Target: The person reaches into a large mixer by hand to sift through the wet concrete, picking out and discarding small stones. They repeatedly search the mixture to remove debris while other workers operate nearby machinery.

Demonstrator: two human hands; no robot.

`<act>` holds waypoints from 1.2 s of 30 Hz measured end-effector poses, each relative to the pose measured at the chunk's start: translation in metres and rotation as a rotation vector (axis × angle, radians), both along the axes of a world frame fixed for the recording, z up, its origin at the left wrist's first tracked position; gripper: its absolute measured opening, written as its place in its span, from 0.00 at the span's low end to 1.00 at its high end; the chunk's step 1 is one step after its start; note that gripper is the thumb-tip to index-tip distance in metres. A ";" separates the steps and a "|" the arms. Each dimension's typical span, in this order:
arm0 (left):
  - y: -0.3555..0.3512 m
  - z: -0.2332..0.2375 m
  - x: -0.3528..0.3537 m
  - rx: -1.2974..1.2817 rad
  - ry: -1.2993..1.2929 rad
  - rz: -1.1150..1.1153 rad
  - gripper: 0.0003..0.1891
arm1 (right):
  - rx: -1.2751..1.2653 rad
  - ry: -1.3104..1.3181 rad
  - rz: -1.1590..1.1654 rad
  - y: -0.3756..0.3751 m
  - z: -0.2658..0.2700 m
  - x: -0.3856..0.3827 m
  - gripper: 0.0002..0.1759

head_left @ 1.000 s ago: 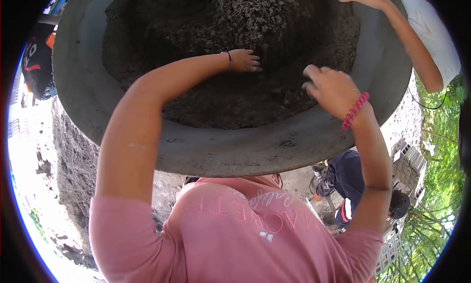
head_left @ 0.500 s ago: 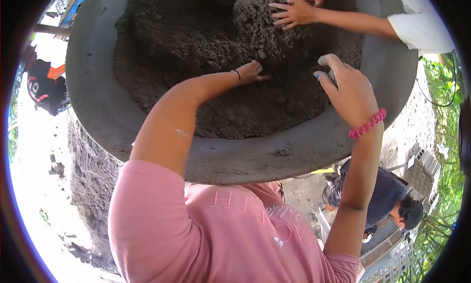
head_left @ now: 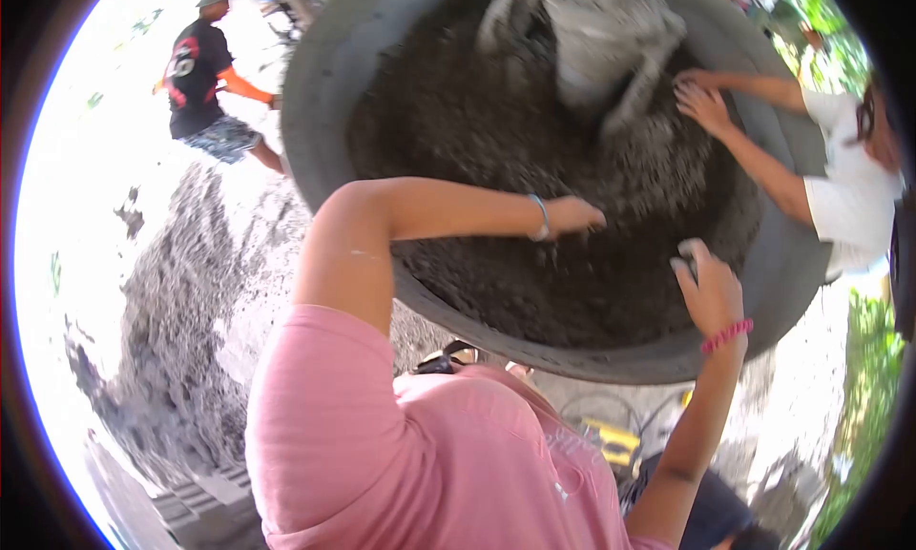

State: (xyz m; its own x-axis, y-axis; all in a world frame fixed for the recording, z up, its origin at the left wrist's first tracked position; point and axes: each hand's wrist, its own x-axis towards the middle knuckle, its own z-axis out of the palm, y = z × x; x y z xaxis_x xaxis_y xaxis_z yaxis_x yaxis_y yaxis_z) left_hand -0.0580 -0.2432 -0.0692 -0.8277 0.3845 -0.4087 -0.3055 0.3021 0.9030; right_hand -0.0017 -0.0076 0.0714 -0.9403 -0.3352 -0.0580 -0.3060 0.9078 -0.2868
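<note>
Over the basin, the left hand, fingers too blurred to tell, and the right hand, fingers bent and parted, risk bruising if the mixing arm swings.

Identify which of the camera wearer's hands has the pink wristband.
The right hand, with the pink wristband; the left hand wears a thin bluish band.

Grey heap left, greenery right.
</note>
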 end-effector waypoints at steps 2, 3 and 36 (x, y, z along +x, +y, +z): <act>0.002 0.013 0.046 -0.062 -0.014 0.017 0.13 | 0.030 -0.050 -0.032 -0.004 0.014 0.006 0.14; 0.001 0.029 0.076 -0.148 -0.139 -0.189 0.16 | 0.029 -0.028 -0.018 -0.004 0.015 0.009 0.14; -0.042 0.087 0.133 -0.038 0.104 -0.665 0.38 | -0.670 -0.349 0.085 -0.017 0.025 0.051 0.16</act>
